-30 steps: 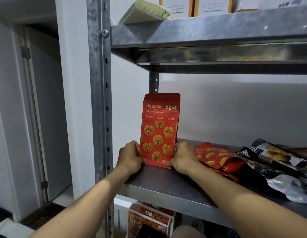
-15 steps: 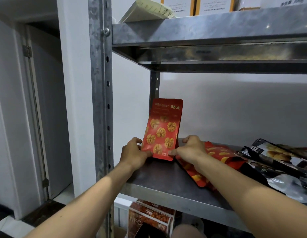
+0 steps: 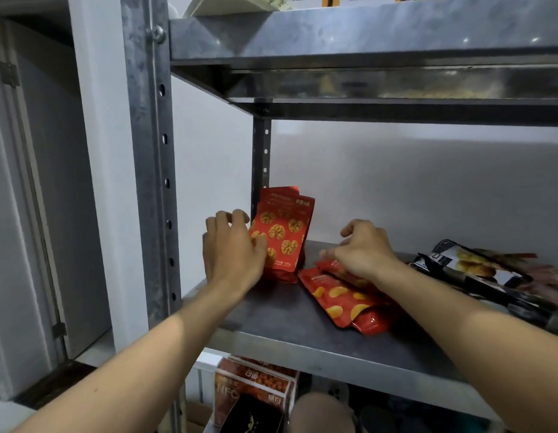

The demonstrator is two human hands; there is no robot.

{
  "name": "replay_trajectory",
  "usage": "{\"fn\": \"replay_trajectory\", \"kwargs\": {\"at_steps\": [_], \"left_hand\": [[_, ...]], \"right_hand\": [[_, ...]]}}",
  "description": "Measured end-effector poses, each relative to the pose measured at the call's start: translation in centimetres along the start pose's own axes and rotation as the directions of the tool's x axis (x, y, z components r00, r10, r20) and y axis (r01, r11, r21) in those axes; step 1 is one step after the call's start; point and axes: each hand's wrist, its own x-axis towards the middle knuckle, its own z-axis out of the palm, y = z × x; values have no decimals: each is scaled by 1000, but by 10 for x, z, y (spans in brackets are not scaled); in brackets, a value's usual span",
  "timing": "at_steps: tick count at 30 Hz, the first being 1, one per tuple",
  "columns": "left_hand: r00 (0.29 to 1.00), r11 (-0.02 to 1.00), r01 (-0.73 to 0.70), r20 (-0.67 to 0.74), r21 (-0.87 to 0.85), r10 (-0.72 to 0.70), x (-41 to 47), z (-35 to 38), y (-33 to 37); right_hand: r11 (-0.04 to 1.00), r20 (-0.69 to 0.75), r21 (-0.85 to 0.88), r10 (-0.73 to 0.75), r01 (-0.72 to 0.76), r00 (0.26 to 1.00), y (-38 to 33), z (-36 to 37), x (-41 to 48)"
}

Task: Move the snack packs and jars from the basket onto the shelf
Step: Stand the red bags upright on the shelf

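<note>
A red walnut snack pack (image 3: 284, 235) stands upright at the back left of the grey metal shelf (image 3: 271, 317), leaning against the rear post. My left hand (image 3: 231, 251) touches its left edge with loosely curled fingers, thumb against the front. My right hand (image 3: 362, 248) rests on the top of red snack packs (image 3: 340, 298) printed with yellow pieces, which lie flat to the right. The basket is not in view.
Black and dark snack packs (image 3: 474, 267) lie at the shelf's right end. A perforated steel upright (image 3: 149, 151) stands on the left and an upper shelf (image 3: 365, 29) hangs overhead. Brown boxes (image 3: 246, 389) sit on the level below. A white wall is behind.
The walnut pack went further back and now stands against the rear post. My right hand left its corner and moved right onto the flat red packs. My left hand loosened.
</note>
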Motion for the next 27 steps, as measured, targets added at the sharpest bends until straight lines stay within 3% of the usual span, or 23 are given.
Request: {"fn": "replay_trajectory", "kwargs": {"at_steps": [3, 7, 10, 12, 18, 27], "left_hand": [[996, 996, -69, 54, -51, 71, -3, 2, 30], [959, 986, -36, 273, -160, 80, -13, 16, 65], [815, 968, 144, 580, -208, 3, -22, 25, 89], [724, 948, 253, 688, -195, -51, -27, 29, 104], [610, 844, 502, 769, -190, -190, -26, 29, 140], [575, 846, 505, 798, -170, -183, -32, 49, 158]], "right_hand": [[998, -21, -67, 1, -2, 1000, 10, -17, 2], [985, 40, -173, 30, -22, 999, 25, -39, -2], [969, 120, -239, 94, -63, 988, 37, -50, -3], [970, 184, -232, 119, -75, 976, 41, -56, -3], [968, 287, -227, 172, -107, 943, 49, -70, 3], [917, 319, -369, 277, -151, 906, 84, -94, 12]]}}
